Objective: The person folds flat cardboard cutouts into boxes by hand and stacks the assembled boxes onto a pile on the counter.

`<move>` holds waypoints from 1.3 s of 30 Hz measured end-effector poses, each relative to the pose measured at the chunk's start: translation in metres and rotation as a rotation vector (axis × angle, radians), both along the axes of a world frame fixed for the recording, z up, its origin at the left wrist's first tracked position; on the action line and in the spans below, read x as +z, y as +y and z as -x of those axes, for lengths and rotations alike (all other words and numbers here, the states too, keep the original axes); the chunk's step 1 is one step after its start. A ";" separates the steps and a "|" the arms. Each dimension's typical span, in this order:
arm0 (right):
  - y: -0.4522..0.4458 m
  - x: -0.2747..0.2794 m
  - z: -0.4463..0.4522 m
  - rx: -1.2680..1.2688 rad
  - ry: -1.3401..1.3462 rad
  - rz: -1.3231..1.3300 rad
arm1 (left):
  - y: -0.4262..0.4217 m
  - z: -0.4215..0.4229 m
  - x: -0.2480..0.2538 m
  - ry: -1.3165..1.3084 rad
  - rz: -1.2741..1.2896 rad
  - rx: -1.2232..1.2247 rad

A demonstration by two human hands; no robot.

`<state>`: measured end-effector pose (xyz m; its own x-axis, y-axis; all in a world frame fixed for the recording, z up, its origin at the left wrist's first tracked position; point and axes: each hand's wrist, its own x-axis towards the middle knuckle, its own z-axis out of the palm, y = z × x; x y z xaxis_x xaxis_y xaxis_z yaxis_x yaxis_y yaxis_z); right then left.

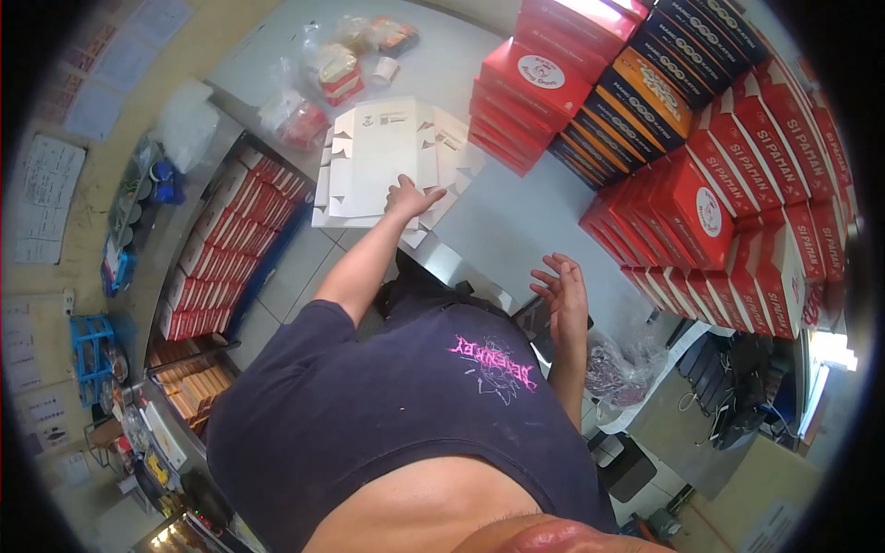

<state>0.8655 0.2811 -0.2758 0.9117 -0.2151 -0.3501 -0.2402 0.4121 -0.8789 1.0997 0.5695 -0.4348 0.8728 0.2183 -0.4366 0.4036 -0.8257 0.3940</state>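
Observation:
A stack of flat white cardboard box blanks [380,166] with notched edges and small printed marks lies on the table in front of me. My left hand [410,197] is stretched over its near edge, fingers spread, touching or just above the top sheet; I cannot tell which. Other white blanks [452,152] stick out beside and under it. My right hand [562,293] hovers near the front edge of the table, fingers apart and slightly curled, with nothing in it.
Folded red boxes [544,78], black and orange boxes [636,101] and more red boxes [765,138] are stacked on the right. Plastic bags of food [300,118] lie at the back left. A shelf of red-and-white boxes [221,249] stands left. A clear bag [627,369] sits by my right arm.

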 end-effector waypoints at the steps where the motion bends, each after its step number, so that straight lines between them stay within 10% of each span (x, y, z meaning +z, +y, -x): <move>1: 0.002 -0.002 -0.002 0.035 0.014 0.024 | 0.000 0.002 -0.001 0.003 -0.004 0.003; 4: 0.008 0.007 -0.006 0.062 -0.020 0.038 | 0.005 0.003 -0.027 -0.072 -0.128 -0.031; 14: 0.020 -0.002 0.000 0.091 0.002 -0.047 | 0.086 -0.014 -0.042 0.163 0.794 0.188; 20: 0.021 0.000 -0.003 0.072 0.003 -0.002 | 0.081 0.014 0.085 -0.137 1.050 0.400; 24: 0.049 0.045 -0.028 0.257 -0.296 0.528 | 0.044 0.071 0.192 -0.331 1.349 0.291; 31: 0.081 0.090 -0.067 0.317 -0.777 1.317 | -0.028 0.141 0.215 -0.270 1.429 -0.181; 35: 0.065 0.073 -0.065 0.270 -0.854 1.280 | -0.026 0.130 0.202 -0.051 1.922 0.090; 39: 0.059 0.059 -0.052 0.248 -0.977 1.156 | -0.028 0.121 0.210 -0.165 1.653 0.183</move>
<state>0.9179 0.3398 -0.2172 0.7315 0.2478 0.6352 0.6465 -0.5481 -0.5307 0.9787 0.5412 -0.2244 0.9465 -0.2553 -0.1975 0.3095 0.5441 0.7798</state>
